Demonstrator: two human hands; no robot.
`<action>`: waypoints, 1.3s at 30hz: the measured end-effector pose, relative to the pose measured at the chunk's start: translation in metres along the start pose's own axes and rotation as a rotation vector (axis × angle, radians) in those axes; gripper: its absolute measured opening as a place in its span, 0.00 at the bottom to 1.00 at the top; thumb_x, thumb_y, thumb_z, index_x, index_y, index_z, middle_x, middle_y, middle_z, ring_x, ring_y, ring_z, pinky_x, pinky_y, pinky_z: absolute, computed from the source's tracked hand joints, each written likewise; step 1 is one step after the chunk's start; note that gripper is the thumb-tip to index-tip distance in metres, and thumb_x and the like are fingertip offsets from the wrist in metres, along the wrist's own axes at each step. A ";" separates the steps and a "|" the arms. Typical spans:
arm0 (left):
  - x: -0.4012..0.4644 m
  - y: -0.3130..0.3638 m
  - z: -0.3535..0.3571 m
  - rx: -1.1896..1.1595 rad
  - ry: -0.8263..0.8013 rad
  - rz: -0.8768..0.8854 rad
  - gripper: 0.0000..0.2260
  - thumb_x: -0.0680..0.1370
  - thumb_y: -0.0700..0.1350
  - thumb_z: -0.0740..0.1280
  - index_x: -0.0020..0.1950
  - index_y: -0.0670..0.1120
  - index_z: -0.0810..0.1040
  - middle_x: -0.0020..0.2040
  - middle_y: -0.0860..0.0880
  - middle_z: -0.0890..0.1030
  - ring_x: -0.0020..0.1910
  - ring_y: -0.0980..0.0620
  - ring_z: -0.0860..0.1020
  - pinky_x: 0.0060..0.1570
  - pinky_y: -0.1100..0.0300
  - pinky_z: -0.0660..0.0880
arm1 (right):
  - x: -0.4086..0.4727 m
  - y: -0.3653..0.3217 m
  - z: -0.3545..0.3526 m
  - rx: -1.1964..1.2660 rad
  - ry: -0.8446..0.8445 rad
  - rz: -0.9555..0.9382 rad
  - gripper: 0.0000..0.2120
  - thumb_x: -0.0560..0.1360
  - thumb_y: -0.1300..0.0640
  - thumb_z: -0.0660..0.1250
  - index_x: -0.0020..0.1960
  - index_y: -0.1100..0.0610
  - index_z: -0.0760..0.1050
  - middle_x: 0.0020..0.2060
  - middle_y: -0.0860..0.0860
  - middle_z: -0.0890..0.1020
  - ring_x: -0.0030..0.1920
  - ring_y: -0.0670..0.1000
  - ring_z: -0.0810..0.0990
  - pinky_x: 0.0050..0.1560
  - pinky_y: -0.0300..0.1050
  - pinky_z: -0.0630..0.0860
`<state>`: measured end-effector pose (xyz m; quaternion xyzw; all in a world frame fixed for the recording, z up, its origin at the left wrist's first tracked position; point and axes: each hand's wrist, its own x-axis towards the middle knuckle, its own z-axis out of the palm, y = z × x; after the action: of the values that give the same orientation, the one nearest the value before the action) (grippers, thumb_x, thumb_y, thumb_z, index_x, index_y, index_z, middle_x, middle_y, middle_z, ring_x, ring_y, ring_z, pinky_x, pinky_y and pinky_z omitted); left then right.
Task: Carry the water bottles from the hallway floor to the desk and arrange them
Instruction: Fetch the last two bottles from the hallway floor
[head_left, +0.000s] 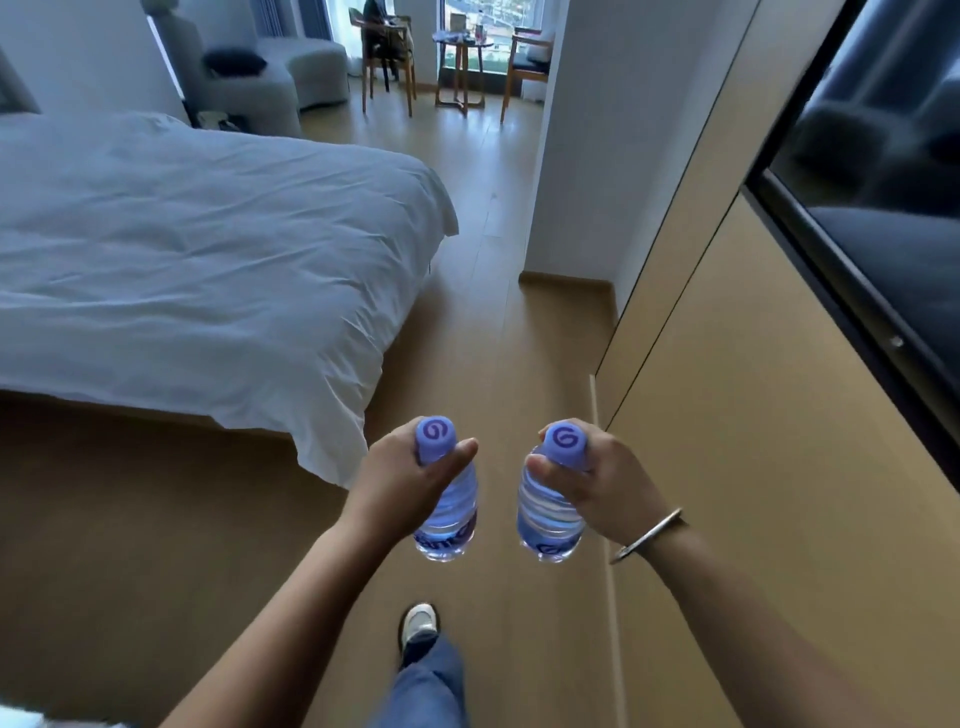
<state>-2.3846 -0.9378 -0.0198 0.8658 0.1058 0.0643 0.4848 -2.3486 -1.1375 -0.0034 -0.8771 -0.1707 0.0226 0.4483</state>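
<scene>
Two clear water bottles with purple caps hang upright in front of me above the wooden floor. My left hand (402, 480) grips the left bottle (449, 519) around its neck, just under the cap. My right hand (597, 480) grips the right bottle (548, 519) the same way; a metal bangle sits on that wrist. The bottles are a short gap apart and do not touch. A small round table (464, 47) with items on it stands far ahead by the window.
A bed (182, 249) with a white duvet fills the left side. A wooden wall panel (753, 415) with a dark screen (883, 182) runs along the right. A floor strip (498, 338) leads ahead between them. Chairs (387, 57) and a grey sofa (291, 73) stand far ahead. My shoe (418, 626) is below.
</scene>
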 end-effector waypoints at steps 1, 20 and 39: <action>0.020 -0.002 -0.002 0.005 0.004 0.008 0.14 0.71 0.55 0.70 0.40 0.45 0.77 0.36 0.47 0.81 0.39 0.49 0.79 0.39 0.60 0.73 | 0.020 0.000 0.004 -0.005 0.004 0.001 0.13 0.71 0.53 0.71 0.45 0.64 0.76 0.38 0.61 0.80 0.40 0.62 0.77 0.45 0.56 0.75; 0.311 -0.017 -0.053 0.094 0.056 0.047 0.10 0.72 0.51 0.71 0.42 0.44 0.79 0.33 0.52 0.78 0.35 0.52 0.75 0.34 0.69 0.67 | 0.305 0.003 0.030 0.050 0.133 0.079 0.11 0.72 0.53 0.70 0.47 0.60 0.76 0.40 0.57 0.80 0.41 0.58 0.78 0.45 0.51 0.76; 0.648 0.045 0.025 0.050 0.130 0.017 0.11 0.72 0.48 0.72 0.44 0.41 0.79 0.40 0.41 0.82 0.43 0.43 0.79 0.42 0.57 0.70 | 0.647 0.097 -0.035 0.053 0.183 -0.019 0.27 0.65 0.38 0.62 0.50 0.61 0.76 0.41 0.57 0.81 0.42 0.56 0.78 0.48 0.57 0.78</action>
<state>-1.7452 -0.8219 0.0108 0.8724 0.1313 0.1220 0.4548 -1.7063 -1.0103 0.0141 -0.8617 -0.1367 -0.0576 0.4853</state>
